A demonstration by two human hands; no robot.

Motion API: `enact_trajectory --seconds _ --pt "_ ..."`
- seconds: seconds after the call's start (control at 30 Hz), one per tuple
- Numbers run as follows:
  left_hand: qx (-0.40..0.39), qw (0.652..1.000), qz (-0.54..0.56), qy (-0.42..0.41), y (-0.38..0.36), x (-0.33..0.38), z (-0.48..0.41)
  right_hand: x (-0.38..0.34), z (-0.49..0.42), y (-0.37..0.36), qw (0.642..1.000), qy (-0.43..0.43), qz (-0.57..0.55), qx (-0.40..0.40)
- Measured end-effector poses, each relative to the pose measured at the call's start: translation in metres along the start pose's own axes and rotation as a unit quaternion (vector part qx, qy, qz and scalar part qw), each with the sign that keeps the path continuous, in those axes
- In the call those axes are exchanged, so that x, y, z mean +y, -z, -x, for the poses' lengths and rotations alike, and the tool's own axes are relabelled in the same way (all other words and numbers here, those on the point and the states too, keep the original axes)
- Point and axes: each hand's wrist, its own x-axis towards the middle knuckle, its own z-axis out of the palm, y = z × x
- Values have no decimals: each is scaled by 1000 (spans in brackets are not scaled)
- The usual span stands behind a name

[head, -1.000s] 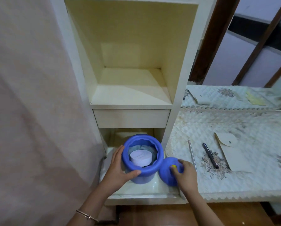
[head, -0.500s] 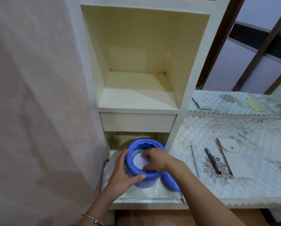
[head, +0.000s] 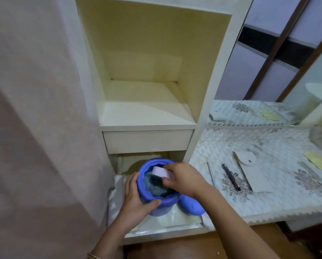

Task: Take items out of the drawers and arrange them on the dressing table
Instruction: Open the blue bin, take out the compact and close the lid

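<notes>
A blue round pot (head: 157,204) stands in the pulled-out lower drawer (head: 175,224) of the cream cabinet. My left hand (head: 136,197) is wrapped around the pot's left side. Over the pot's mouth, my right hand (head: 184,178) pinches a small white round container (head: 159,171), tilted and partly raised out of the pot. The pot's blue lid (head: 191,205) lies in the drawer just right of it, under my right forearm. The dressing table (head: 268,200) with its quilted white cover stretches to the right.
On the table cover lie a thin silver stick (head: 211,174), a dark pen (head: 230,176) and a beige envelope (head: 250,171). A shut drawer (head: 147,141) and a bare shelf sit above the pulled-out one. A pink curtain (head: 35,128) hangs at left. The mirror stands behind.
My right hand left the blue lid in the drawer, reached into the pot and gripped the white container, which is now tilted and lifted. My left hand stayed on the pot.
</notes>
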Motion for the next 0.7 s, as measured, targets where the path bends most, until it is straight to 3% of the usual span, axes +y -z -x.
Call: enact_trajectory --seconds 0.07,0.13,0.2,0.3,0.37,0.5,0.7 --pt "35 999 -16 -7 -1 -1 -4 8 20 7 984 -44 -156 71" --pt "50 999 -12 -4 -1 -1 -7 25 37 4 939 -108 -291 150" --pt "66 998 -6 11 -3 -5 -9 47 49 -7 878 -181 -380 228" --pt "88 996 -1 31 -7 -11 -9 85 57 -30 754 -310 -489 309" --pt "89 995 9 34 -10 -7 -6 114 52 -44 711 -380 -499 319" --pt "97 993 43 58 -17 1 -4 154 16 -51 753 -407 -437 275" --pt "126 989 39 73 -20 6 -1 184 -41 -43 857 -312 -349 216"
